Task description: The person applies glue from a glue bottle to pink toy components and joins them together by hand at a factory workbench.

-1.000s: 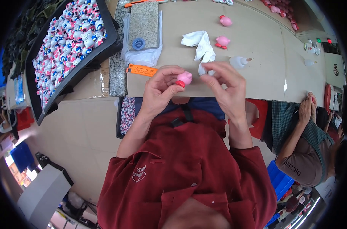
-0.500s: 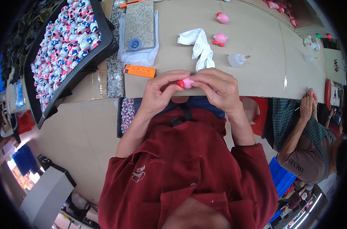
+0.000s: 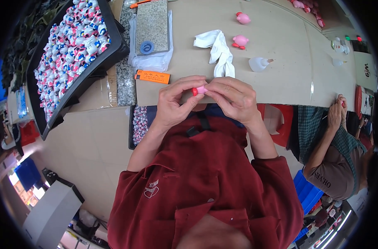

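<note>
A small pink figurine with red feet [image 3: 200, 90] is held between both hands above the table's near edge. My left hand [image 3: 173, 101] pinches its red end with thumb and forefinger. My right hand [image 3: 234, 97] grips the pink end, its fingers covering part of the figurine. Beyond the hands lies a crumpled white cloth [image 3: 218, 52]. Two similar pink figurines, one farther off [image 3: 243, 18] and one nearer [image 3: 240, 40], rest on the table. To their right sits a white squeeze bottle with a thin tip [image 3: 258, 64].
At left stands a black tray [image 3: 119, 47] heaped with small white, pink and blue figures. An orange packet [image 3: 152, 76] lies near a stone slab [image 3: 152, 25] carrying a blue ring-shaped cap [image 3: 146, 47]. At right, a co-worker's hands [image 3: 336, 114] are at the table edge.
The figurine has turned and shifted slightly left between my fingers, with my right hand covering more of it. Both hands stay in nearly the same place.
</note>
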The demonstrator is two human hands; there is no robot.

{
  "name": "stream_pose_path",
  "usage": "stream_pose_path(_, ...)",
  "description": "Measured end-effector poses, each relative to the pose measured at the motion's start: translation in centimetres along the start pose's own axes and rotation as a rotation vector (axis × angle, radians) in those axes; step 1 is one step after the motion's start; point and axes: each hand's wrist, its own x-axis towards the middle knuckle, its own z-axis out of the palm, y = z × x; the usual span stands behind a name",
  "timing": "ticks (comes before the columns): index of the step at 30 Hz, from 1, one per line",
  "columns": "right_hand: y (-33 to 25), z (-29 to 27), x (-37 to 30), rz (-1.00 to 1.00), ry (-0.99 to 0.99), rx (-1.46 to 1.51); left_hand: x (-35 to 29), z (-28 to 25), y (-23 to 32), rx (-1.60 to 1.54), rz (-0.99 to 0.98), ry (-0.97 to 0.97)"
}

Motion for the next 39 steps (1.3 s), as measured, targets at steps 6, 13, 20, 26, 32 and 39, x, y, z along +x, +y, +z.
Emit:
stream_pose_path(6,-0.1,0.1,0.0,0.042,-0.001,0.017,-0.1,-0.1,-0.1,-0.026,-0.005,0.002)
stream_pose_path(13,0.2,0.3,-0.1,0.07,0.032,0.051,0.0,0.2,-0.1,-0.039,-0.023,0.01)
stream_pose_path(20,-0.1,0.3,0.0,0.153,0.035,0.091,0.1,0.3,-0.5,-0.059,0.011,0.025)
stream_pose_path(26,-0.7,1.0,-0.6,0.556,0.087,0.575,0.2,1.0,-0.2,-0.144,-0.051,0.113)
stream_pose_path(32,-1.2,0.5,-0.5,0.823,0.047,0.826,0.3,1.1,0.7,-0.11,-0.018,0.116)
stream_pose_path(39,-0.5,0.3,-0.6,0.771,0.061,0.826,1.0,0.3,1.1,-0.185,-0.277,0.087)
